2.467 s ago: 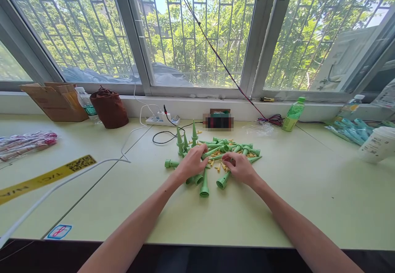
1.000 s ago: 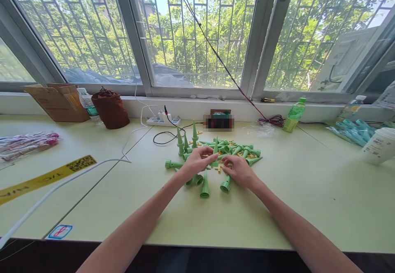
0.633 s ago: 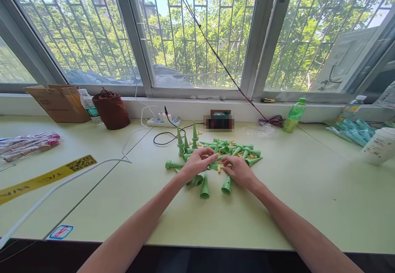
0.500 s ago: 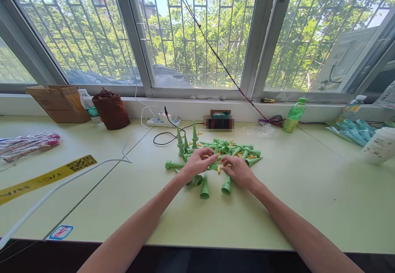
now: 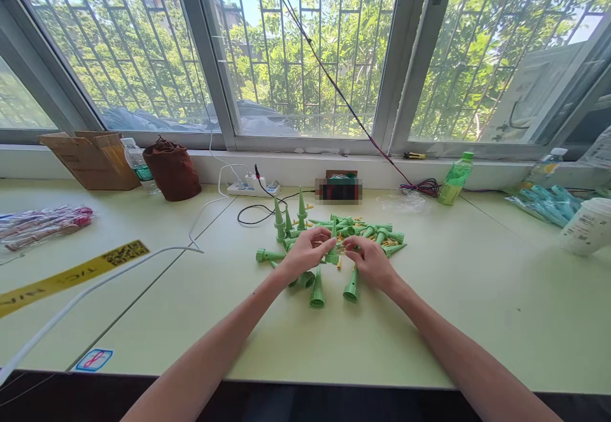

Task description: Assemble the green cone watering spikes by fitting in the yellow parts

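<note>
My left hand (image 5: 310, 255) is closed around a green plastic watering spike (image 5: 332, 255), held point up above the table. Close on its right, my right hand (image 5: 371, 261) has its thumb and fingertips pinched together beside the spike; anything between them is too small to make out. A small yellow plastic piece (image 5: 339, 263) lies under the hands. Two more green spikes lie in front, one on the left (image 5: 317, 289) and another on the right (image 5: 351, 286). Behind the hands is a pile of green spikes (image 5: 382, 233) mixed with yellow pieces.
Several spikes stand upright at the back left of the pile, including one tall spike (image 5: 301, 211). A power strip (image 5: 243, 188) and black cable lie behind. A green-capped bottle (image 5: 454, 179) and white cup (image 5: 589, 228) stand right; a white cable (image 5: 143, 253) crosses the table left.
My right fingertips have risen a little from near the yellow piece on the table to beside the held spike. My left hand has hardly moved and still holds the spike.
</note>
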Available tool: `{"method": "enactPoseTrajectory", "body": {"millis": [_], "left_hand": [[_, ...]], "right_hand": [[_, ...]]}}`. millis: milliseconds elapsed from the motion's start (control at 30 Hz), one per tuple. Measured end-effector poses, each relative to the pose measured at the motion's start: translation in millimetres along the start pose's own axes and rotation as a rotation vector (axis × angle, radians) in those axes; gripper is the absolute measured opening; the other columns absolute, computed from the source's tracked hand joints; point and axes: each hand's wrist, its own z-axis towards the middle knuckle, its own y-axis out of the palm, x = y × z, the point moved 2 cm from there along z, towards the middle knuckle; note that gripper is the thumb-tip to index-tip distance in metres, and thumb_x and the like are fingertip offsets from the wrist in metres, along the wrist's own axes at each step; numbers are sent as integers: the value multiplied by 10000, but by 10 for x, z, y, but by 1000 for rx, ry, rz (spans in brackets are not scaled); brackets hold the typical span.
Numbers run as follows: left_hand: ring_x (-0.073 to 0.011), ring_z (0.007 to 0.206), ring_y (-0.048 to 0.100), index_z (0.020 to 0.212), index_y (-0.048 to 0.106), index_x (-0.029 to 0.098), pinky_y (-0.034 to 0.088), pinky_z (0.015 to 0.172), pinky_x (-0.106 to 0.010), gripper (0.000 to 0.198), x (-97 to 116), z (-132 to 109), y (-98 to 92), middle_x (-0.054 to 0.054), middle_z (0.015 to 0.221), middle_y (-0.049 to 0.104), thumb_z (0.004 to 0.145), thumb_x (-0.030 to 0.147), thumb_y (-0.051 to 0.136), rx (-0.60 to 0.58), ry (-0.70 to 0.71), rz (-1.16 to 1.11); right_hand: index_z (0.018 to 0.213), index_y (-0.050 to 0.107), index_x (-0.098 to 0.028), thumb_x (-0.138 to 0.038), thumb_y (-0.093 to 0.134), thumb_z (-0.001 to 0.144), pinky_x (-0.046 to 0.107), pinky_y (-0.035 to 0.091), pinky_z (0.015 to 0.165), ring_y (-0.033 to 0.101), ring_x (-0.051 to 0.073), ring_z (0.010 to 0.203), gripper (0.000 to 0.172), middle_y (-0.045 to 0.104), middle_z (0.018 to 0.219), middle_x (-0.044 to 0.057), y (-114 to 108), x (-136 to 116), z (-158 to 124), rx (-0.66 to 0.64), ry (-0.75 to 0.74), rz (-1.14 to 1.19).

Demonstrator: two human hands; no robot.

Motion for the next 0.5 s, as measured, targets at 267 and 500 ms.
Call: {"method": "enactPoseTrajectory", "body": {"millis": [267, 500], "left_hand": [[-27, 374, 301, 940, 492, 198, 211, 336, -173, 360, -42, 21, 12, 72, 632, 457, 819, 503, 640, -10, -37, -176], [-23, 413, 292, 912, 513, 186, 199, 363, -174, 365, -13, 7, 2, 44, 692, 496, 835, 524, 628, -23, -55, -222]], "right_hand": [[927, 621, -194, -336, 607, 844, 262, 457, 505, 592, 149, 597, 165, 657, 861, 44, -35, -7, 27, 68, 70, 340], [867, 611, -187, -420, 727, 762, 254, 489, 476, 572, 141, 567, 281, 599, 665, -1, -43, -59, 37, 57, 138, 643]]}}
